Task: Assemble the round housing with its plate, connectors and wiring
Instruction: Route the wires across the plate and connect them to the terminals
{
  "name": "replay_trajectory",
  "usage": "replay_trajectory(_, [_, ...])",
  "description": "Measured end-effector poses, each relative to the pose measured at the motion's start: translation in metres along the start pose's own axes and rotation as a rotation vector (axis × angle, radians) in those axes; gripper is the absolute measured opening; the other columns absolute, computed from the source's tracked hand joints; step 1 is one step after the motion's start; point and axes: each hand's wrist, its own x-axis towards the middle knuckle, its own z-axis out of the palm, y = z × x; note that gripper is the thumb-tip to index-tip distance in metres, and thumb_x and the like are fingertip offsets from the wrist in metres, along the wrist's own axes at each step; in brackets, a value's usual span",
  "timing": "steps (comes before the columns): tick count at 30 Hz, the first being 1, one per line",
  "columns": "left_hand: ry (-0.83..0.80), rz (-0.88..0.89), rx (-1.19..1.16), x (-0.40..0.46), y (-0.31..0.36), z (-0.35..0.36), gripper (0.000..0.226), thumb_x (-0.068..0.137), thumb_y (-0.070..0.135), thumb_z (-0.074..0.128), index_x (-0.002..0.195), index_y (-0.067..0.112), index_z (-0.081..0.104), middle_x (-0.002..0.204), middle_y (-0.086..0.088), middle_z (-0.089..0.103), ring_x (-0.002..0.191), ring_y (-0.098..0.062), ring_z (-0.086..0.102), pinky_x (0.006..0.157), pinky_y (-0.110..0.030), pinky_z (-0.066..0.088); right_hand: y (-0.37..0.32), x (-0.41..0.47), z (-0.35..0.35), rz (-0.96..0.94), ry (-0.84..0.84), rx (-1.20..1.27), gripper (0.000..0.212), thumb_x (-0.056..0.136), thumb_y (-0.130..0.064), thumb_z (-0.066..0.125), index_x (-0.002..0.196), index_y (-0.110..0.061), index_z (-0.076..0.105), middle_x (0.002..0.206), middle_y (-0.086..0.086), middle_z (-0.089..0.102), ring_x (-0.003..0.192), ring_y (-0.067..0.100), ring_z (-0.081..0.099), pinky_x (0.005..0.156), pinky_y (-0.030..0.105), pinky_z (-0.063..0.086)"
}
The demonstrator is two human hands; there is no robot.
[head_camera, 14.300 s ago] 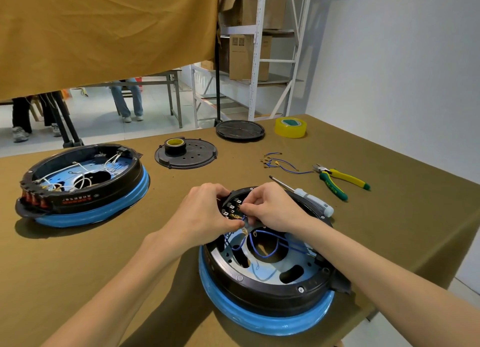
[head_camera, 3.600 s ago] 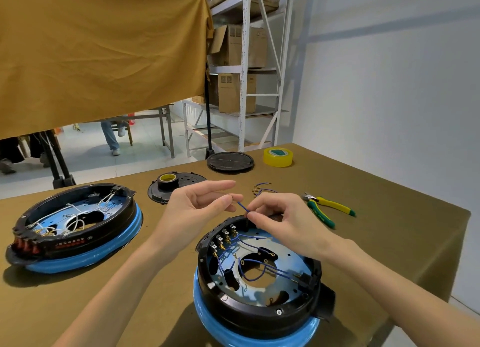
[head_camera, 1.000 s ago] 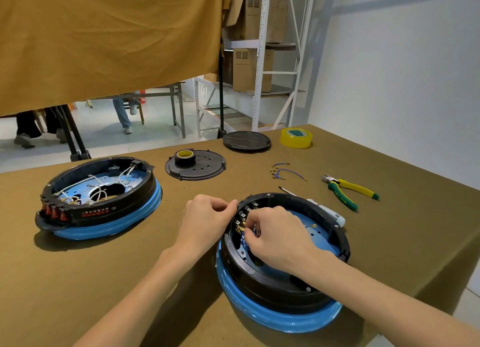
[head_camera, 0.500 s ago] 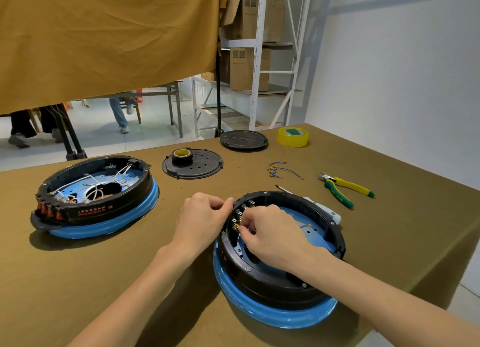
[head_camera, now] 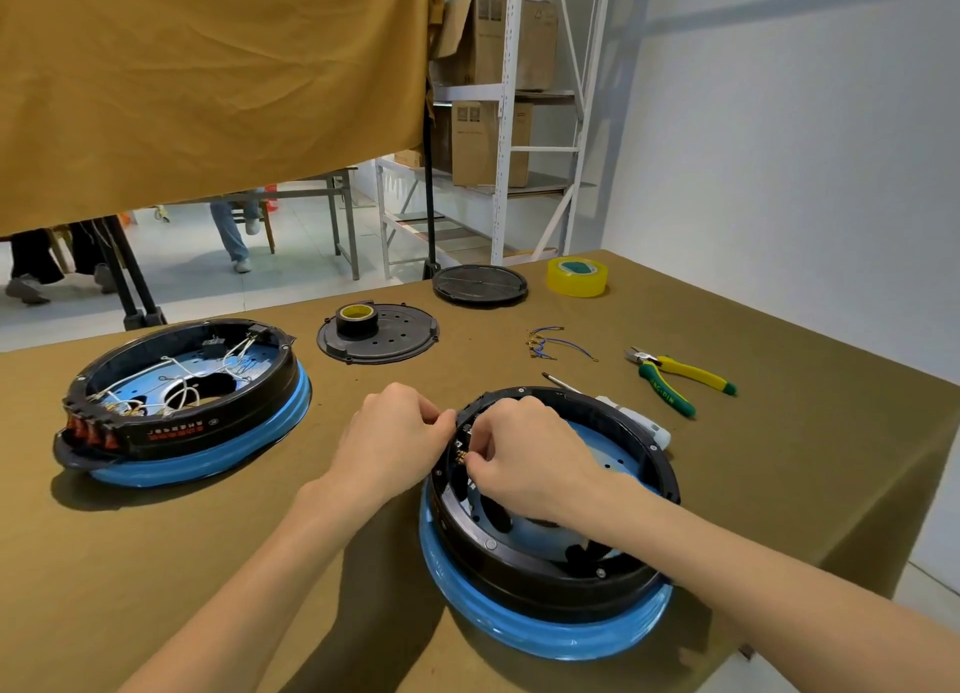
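1. Black plastic forms the upper ring of the round housing (head_camera: 550, 562), which sits on a glossy blue base ring near the front edge of the table (head_camera: 208, 562), towards its right side.
2. Both bare forearms reach in from the front edge and meet at the housing's far-left rim.
3. The left hand (head_camera: 395, 445) lies outside the rim, knuckles up, its fingers curled and its fingertips pressed against the rim's outer edge; whether it pinches anything there cannot be told.
4. The right hand (head_camera: 530, 458) arches over the rim into the housing, its fingers curled downward and pinching at small brass-coloured connectors (head_camera: 460, 458) on the inner wall; the exact part held is hidden by the fingers.
5. Inside, a pale blue plate (head_camera: 613, 458) with small holes shows behind the right hand.
6. A second housing (head_camera: 182, 406), the same black-on-blue shape, stands near the left edge with white wires looped inside.
7. Towards the far edge lie a flat black perforated disc (head_camera: 379, 341) carrying a small roll of tape, a round black lid (head_camera: 480, 284) and a yellow tape roll (head_camera: 576, 275).
8. Loose thin blue wires (head_camera: 556, 344) lie beyond the housing; green-and-yellow pliers (head_camera: 680, 380) lie towards the right edge, and a white-handled screwdriver (head_camera: 623, 414) lies just beside the housing's far rim.
9. An olive-brown cloth covers the table.
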Motion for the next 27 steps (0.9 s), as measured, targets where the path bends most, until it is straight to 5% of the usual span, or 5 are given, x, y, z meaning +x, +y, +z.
replay_trajectory(6, [-0.115,0.01,0.028,-0.001,0.0,-0.017,0.023,0.096,0.044,0.068,0.096,0.026,0.082,0.078,0.01,0.075,0.075,-0.007,0.07,0.072,-0.034,0.064,0.002,-0.001,0.005,-0.011,-0.01,0.034,0.019,0.096,-0.026,0.062,0.094,-0.016,0.078,0.08,0.0,0.071,0.074,0.015,0.066,0.068,0.031,0.058])
replay_trajectory(18, [-0.107,0.035,0.018,-0.002,-0.001,-0.011,0.017,0.096,0.038,0.07,0.097,0.026,0.082,0.08,0.012,0.074,0.077,-0.003,0.069,0.073,-0.032,0.064,0.006,0.0,0.013,-0.04,-0.014,0.038,0.015,0.1,-0.025,0.06,0.086,-0.022,0.066,0.071,-0.01,0.051,0.069,0.01,0.052,0.062,0.024,0.039])
replay_trajectory(27, [-0.149,0.056,0.013,0.002,-0.003,-0.016,0.017,0.094,0.039,0.072,0.102,0.027,0.081,0.085,0.013,0.075,0.08,-0.002,0.069,0.075,-0.03,0.064,0.012,0.001,0.017,0.01,0.043,0.127,0.017,0.095,-0.032,0.066,0.099,-0.02,0.077,0.078,-0.008,0.065,0.073,0.006,0.061,0.063,0.021,0.05])
